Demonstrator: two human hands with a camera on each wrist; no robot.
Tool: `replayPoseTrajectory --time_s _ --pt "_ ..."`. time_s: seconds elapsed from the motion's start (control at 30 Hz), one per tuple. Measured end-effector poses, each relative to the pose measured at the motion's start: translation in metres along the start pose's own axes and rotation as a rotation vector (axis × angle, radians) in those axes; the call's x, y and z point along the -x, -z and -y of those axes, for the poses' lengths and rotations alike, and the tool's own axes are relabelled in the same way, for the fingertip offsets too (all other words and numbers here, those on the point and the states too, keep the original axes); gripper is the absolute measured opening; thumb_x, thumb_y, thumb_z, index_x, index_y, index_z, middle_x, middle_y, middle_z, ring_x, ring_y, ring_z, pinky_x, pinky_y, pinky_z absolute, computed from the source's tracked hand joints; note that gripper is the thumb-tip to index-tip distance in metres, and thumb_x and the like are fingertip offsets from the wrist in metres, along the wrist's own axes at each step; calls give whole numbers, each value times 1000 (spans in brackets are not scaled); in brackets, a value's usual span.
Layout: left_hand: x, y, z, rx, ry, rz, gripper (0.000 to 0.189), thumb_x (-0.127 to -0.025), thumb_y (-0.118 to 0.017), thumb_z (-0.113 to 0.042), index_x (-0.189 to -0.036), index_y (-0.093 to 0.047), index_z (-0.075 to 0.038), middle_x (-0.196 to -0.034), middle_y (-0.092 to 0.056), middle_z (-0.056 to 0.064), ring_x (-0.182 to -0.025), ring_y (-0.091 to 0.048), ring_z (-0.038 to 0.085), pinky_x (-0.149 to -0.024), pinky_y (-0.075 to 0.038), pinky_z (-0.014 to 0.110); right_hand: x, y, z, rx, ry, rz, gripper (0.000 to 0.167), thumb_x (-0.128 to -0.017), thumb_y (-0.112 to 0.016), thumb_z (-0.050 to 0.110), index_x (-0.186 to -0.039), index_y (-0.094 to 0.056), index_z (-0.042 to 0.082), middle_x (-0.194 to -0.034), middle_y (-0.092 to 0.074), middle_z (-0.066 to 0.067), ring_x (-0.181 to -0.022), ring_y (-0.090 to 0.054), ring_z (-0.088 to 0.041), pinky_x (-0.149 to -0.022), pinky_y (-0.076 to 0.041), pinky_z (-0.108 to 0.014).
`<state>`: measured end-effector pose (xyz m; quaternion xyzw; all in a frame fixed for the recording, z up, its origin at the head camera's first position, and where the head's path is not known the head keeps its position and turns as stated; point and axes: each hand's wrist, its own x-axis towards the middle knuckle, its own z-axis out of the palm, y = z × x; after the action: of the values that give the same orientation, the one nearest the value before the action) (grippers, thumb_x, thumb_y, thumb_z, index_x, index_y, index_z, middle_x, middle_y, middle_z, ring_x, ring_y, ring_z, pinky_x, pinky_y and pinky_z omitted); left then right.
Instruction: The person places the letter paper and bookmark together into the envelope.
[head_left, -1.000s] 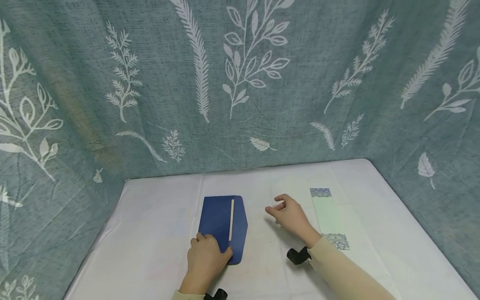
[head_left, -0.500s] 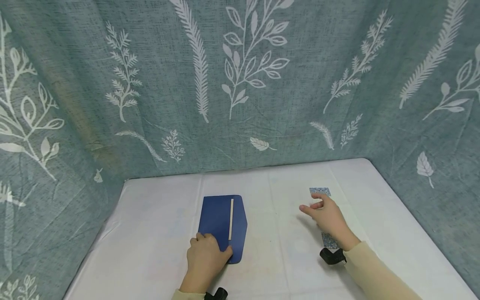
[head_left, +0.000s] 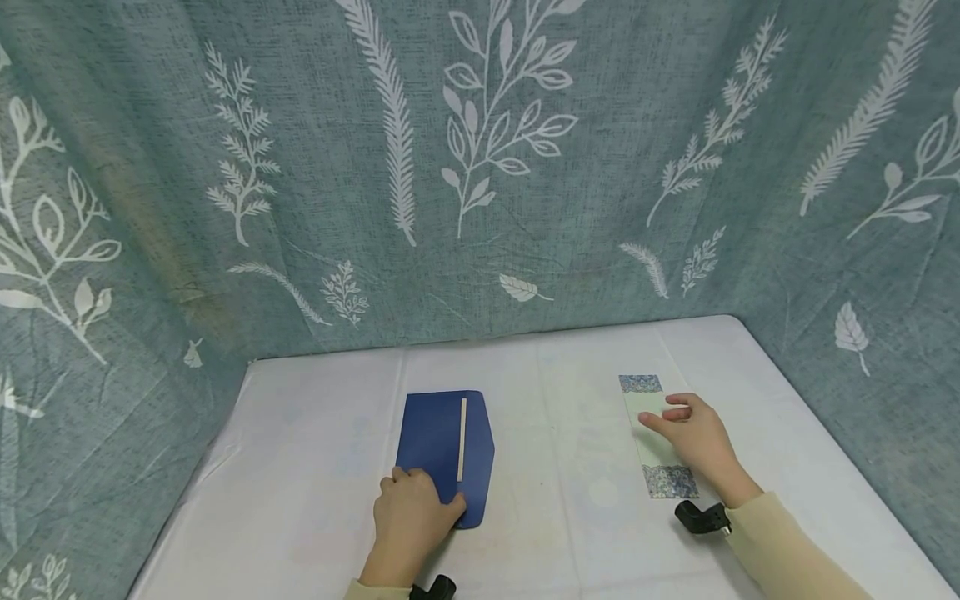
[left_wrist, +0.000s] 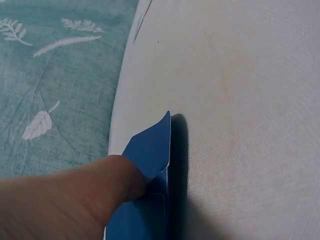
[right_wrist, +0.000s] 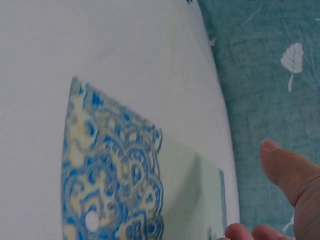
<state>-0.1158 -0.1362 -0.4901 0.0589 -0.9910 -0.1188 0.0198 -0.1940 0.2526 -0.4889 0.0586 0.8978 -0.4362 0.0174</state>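
Note:
A dark blue envelope (head_left: pixel 435 433) lies on the white-covered table, its flap spread out to the right and a narrow pale strip (head_left: pixel 462 439) along the fold. My left hand (head_left: pixel 412 512) grips its near end, the thumb (left_wrist: pixel 117 180) pressing by the flap fold in the left wrist view. To the right is a flat pale green bookmark (head_left: pixel 651 429) with blue patterned ends; the right wrist view shows a round hole in its patterned end (right_wrist: pixel 107 165). Over its right edge hovers my right hand (head_left: pixel 701 442), fingers loosely curved and nothing held.
The white tablecloth (head_left: pixel 555 517) spreads beneath both items. A green leaf-patterned curtain (head_left: pixel 435 167) stands behind the table and along both sides. Black wrist cameras (head_left: pixel 701 517) stick out below the hands.
My right hand has moved rightward from between the envelope and the bookmark, passing over the bookmark to its right edge. The left hand and envelope have stayed in place.

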Motion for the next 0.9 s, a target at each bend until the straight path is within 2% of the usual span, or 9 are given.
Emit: replayPoseTrajectory --time_s 0.23,0.43,0.57,0.9 --pt "2 3 0 -16 9 19 85 -73 -72 -54 -103 -58 24 -95 -55 32 -86 -56 42 -64 -52 52 -1 1 -7 53 -31 -23 87 -83 -69 55 -136 -41 -8 -122 -55 -30 -108 -56 -42 -86 -45 -51" --pt "1 2 -1 -29 -2 10 87 -73 -71 -55 -106 -57 25 -102 -56 36 -90 -56 44 -65 -52 53 -3 -2 -15 72 -57 -44 100 -80 -71 56 -141 -30 -11 -121 -53 -31 -105 -55 -40 -85 -44 -50" --pt "2 2 -2 -33 -2 6 88 -73 -71 -55 -108 -57 25 -106 -55 38 -93 -56 46 -66 -52 53 -1 -5 -14 90 -58 -47 101 -81 -73 52 -143 -25 -12 -121 -51 -31 -100 -55 -39 -81 -45 -48" --pt "2 -1 1 -39 -6 -3 88 -73 -70 -56 -108 -57 24 -102 -56 35 -89 -56 43 -64 -52 51 1 -16 -7 218 27 -93 96 -78 -79 40 -135 -29 -21 -115 -52 -39 -92 -58 -44 -75 -48 -50"
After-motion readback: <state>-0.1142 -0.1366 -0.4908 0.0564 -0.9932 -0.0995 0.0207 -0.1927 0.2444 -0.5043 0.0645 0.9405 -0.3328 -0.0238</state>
